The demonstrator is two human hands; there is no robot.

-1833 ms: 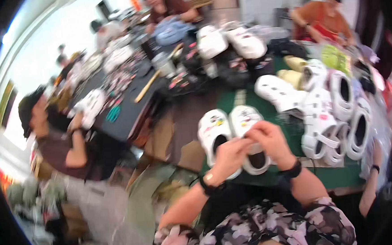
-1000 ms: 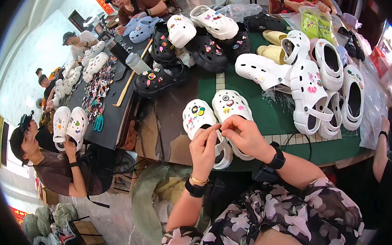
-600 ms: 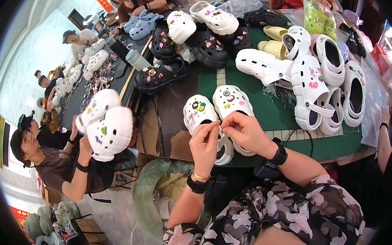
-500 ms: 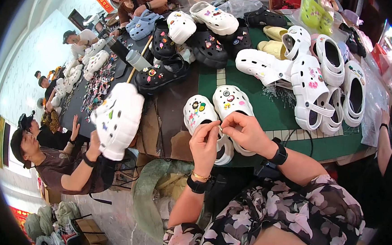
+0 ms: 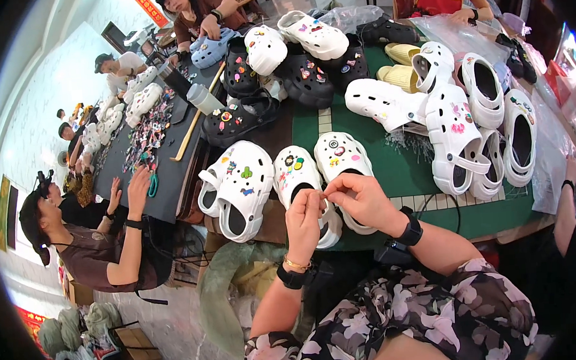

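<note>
My left hand and my right hand meet fingertip to fingertip, both pinched, over the heel openings of a pair of white clogs. Whatever is between the fingers is too small to make out. The pair's left clog and right clog stand side by side with colourful charms on their toes. Their heel parts are partly hidden under my hands. Left of the pair, another white clog with cactus and dog charms sits at the table edge, apart from my hands.
White clogs crowd the green mat's right side. Black clogs and white ones pile at the back, near a bottle and a wooden stick. A co-worker's hands are raised at left. Loose charms cover the dark table.
The white clog from the co-worker's hand now rests left of my pair, and that hand is empty. A bag of green clogs has risen mostly out of view. My hands stay pinched together.
</note>
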